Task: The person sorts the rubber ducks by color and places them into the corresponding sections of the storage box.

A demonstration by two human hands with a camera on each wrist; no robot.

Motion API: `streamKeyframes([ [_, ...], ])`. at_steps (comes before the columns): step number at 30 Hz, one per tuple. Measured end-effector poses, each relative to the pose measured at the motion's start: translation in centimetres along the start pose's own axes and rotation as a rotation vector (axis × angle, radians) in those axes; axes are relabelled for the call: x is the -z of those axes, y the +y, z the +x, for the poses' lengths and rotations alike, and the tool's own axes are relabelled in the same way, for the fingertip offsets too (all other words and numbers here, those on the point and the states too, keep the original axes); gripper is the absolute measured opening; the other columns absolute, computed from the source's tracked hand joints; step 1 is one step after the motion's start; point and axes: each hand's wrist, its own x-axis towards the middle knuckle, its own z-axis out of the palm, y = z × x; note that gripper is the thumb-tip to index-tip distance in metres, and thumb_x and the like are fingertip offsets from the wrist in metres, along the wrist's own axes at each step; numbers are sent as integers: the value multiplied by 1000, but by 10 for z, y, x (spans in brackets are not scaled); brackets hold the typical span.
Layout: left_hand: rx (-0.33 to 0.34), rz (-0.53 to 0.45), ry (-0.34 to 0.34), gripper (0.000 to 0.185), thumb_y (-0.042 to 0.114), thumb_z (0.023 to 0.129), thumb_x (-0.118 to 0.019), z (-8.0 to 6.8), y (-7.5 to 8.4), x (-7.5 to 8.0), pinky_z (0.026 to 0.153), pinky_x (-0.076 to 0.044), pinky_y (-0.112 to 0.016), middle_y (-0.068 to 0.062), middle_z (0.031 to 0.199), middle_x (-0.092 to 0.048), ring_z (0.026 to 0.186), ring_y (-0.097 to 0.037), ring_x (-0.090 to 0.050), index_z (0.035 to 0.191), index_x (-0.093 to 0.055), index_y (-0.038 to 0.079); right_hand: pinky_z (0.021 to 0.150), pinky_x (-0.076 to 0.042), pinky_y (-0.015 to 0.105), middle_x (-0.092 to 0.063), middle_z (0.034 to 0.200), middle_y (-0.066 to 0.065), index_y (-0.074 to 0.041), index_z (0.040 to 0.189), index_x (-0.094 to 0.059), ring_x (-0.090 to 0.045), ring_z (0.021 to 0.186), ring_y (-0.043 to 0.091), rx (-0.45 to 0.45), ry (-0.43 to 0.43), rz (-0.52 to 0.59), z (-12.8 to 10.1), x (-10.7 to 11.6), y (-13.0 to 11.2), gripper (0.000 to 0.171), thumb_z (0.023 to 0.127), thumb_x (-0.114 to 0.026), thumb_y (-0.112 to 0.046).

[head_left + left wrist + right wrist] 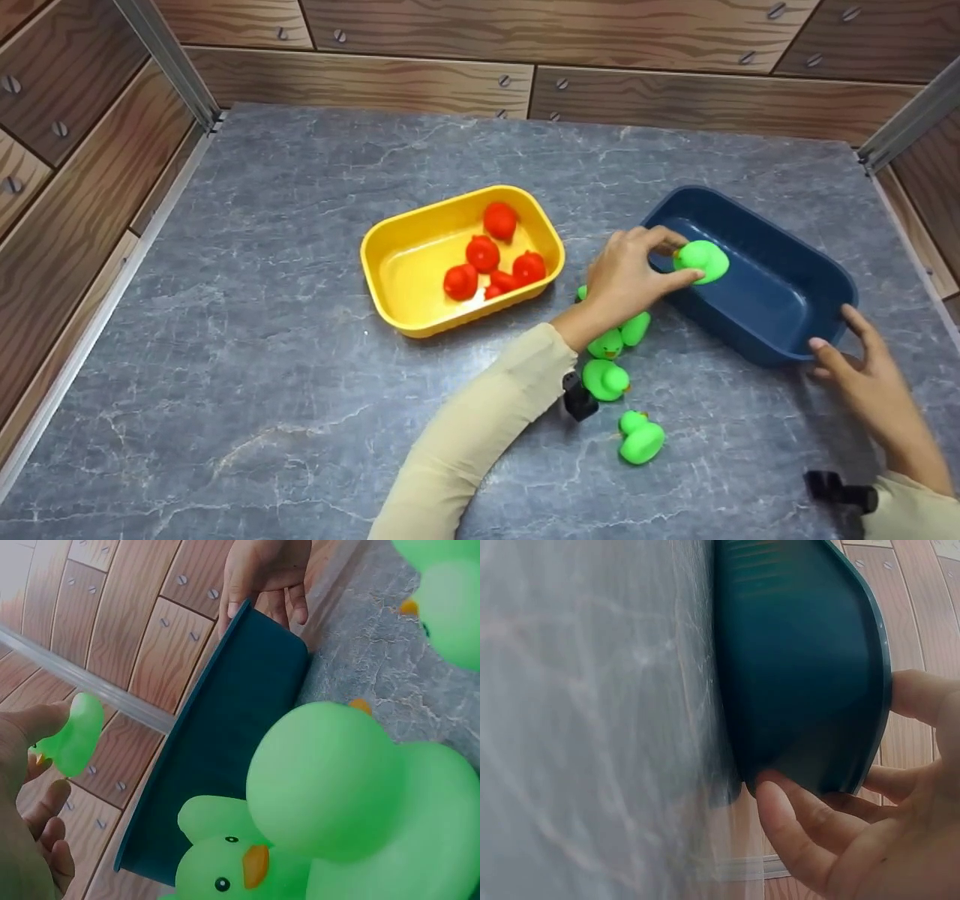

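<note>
The person wears a long-sleeved top in a pale cream colour. The left sleeve covers the whole forearm down to the wrist and has soft folds near the cuff. A small black device sits under the left wrist, just at the end of this sleeve. The right sleeve is of the same cream cloth, and only its cuff shows. Next to that cuff there is another black device. Both hands are bare.
</note>
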Motion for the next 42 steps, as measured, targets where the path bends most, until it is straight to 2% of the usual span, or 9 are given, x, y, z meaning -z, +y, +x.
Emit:
streamKeyframes([
  [7, -9, 17, 25, 36, 52, 82, -70, 6, -3, -7, 64, -36, -13, 16, 95, -59, 86, 0, -46, 114, -65, 35, 66, -44, 4, 0, 156, 33, -21, 156, 3, -53, 75, -16, -11, -7, 5, 4, 2, 3, 77, 100, -48, -34],
  [14, 65, 17, 36, 36, 53, 81, -71, 14, -2, -15, 62, -35, -12, 21, 90, -58, 81, 1, -46, 112, -65, 37, 66, -42, 2, 6, 160, 23, -26, 156, 1, -54, 73, -16, -8, 3, -10, 7, 2, 11, 76, 100, -48, -36],
  [16, 86, 10, 39, 35, 53, 80, -72, 16, -1, -17, 62, -35, -12, 21, 88, -58, 81, 2, -46, 112, -65, 38, 66, -42, 3, 1, 160, 24, -30, 156, 1, -54, 73, -16, -25, 13, -23, 8, 2, 15, 76, 99, -49, -38],
  [20, 112, -16, 42, 35, 51, 81, -73, 19, 1, -17, 59, -37, -12, 21, 84, -59, 78, 4, -49, 112, -66, 36, 65, -40, 4, -20, 150, 39, -28, 156, 3, -55, 73, -15, -39, -1, -22, 10, 3, 17, 78, 99, -49, -39],
  [24, 120, -36, 27, 36, 49, 82, -72, 22, 4, -14, 54, -40, -12, 21, 77, -60, 68, 5, -52, 114, -65, 35, 65, -40, 4, -38, 140, 40, -27, 156, 2, -56, 73, -14, -45, 20, -70, 11, 3, 22, 78, 99, -49, -41],
  [27, 120, -46, 20, 37, 48, 82, -72, 23, 6, -11, 53, -40, -12, 21, 75, -61, 64, 6, -53, 115, -64, 34, 65, -41, 4, -40, 138, 39, -30, 155, 2, -57, 73, -13, -39, 28, -77, 13, 4, 28, 78, 98, -49, -41],
  [32, 121, -46, 14, 37, 49, 82, -72, 25, 8, -11, 53, -41, -12, 22, 76, -63, 65, 8, -54, 116, -64, 35, 67, -41, 4, -33, 143, 39, -34, 155, 1, -57, 75, -13, -22, 24, -57, 14, 5, 34, 76, 98, -50, -40],
  [37, 141, -83, 0, 38, 50, 83, -70, 25, 4, -13, 54, -41, -13, 22, 78, -64, 66, 7, -55, 118, -62, 35, 68, -40, 3, -24, 150, 37, -27, 156, 1, -55, 75, -15, -21, 14, -31, 7, 4, 19, 76, 99, -49, -37],
  [42, 144, -137, 3, 40, 51, 84, -69, 24, -2, -9, 54, -41, -14, 20, 81, -62, 65, 4, -54, 119, -60, 34, 68, -41, 3, -1, 160, 24, -23, 156, 1, -54, 77, -16, -7, -2, 5, 2, 4, 9, 75, 100, -49, -33],
])
